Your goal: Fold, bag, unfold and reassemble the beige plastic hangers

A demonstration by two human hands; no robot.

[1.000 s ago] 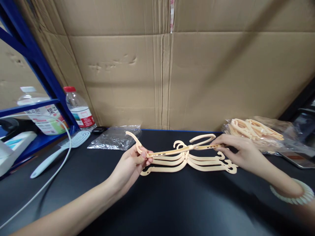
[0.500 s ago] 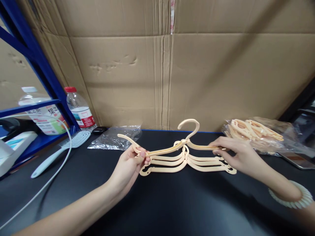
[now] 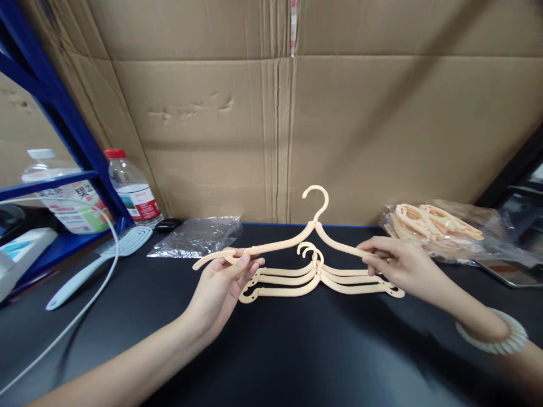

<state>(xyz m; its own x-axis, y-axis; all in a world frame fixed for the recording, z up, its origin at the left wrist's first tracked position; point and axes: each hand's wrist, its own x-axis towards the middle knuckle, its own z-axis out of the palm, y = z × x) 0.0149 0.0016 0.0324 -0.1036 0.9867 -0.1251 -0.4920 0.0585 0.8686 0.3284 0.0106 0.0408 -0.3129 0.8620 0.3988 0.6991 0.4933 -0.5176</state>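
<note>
A cream hanger [image 3: 280, 245] is held up between my two hands, its hook pointing upward and leaning right. My left hand [image 3: 223, 285] pinches its left arm, with a curved end piece sticking out past the fingers. My right hand [image 3: 396, 261] is closed on the tip of the right arm, which the fingers partly hide. Just below and behind my fingertips, several matching hangers [image 3: 292, 291] lie stacked on the black table [image 3: 297, 350], their hooks overlapping in the middle.
At the right lie a clear bag of cream hangers [image 3: 441, 226] and a phone [image 3: 507, 272]. Toward the left are an empty plastic bag [image 3: 195, 236], a black mouse [image 3: 168, 225], a pale brush [image 3: 99, 265], a white cable [image 3: 87, 305], bottles [image 3: 138, 192] and a blue shelf frame [image 3: 63, 121]. Cardboard [image 3: 203, 135] stands behind.
The held hanger has risen off the stack and tilted more upright, its hook now higher. Both hands keep their grip. The view has shifted slightly.
</note>
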